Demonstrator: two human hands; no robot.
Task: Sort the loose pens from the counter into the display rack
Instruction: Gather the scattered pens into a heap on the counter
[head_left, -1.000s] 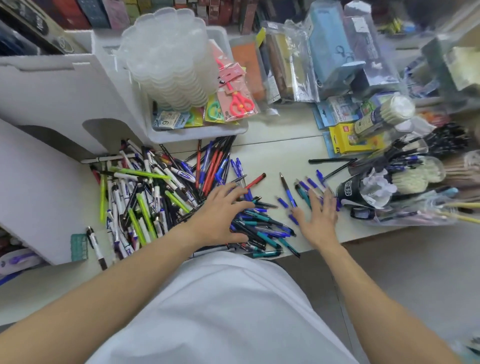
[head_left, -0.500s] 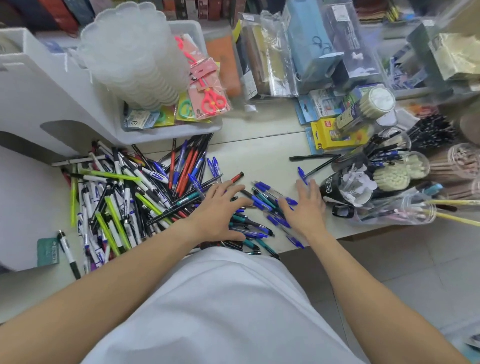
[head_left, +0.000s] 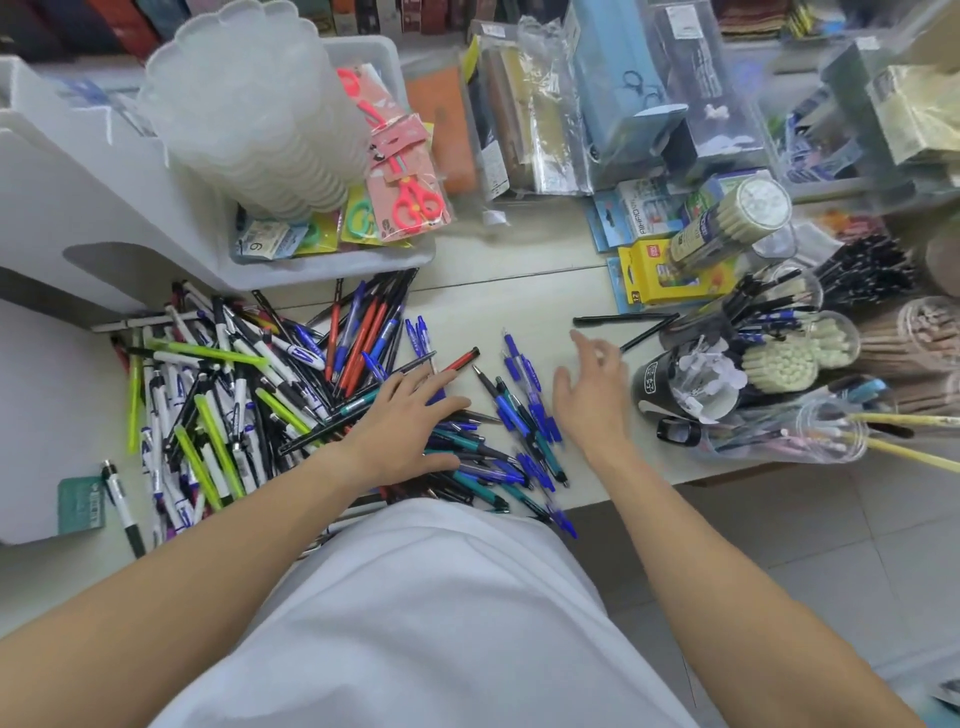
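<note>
Nothing's gripped: your left hand (head_left: 402, 423) lies flat, fingers spread, on the loose pens (head_left: 249, 395) heaped over the counter (head_left: 524, 291), and your right hand (head_left: 589, 395) hangs relaxed beside a blue pen cluster (head_left: 524, 400), holding nothing.

We are wearing a plain white garment (head_left: 415, 623), smooth and unmarked, filling the near centre of the view. We are showing both forearms bare to the wrist, sleeves out of sight. Left hand (head_left: 400, 431) and right hand (head_left: 589, 400) are wearing no rings, watch or gloves.
</note>
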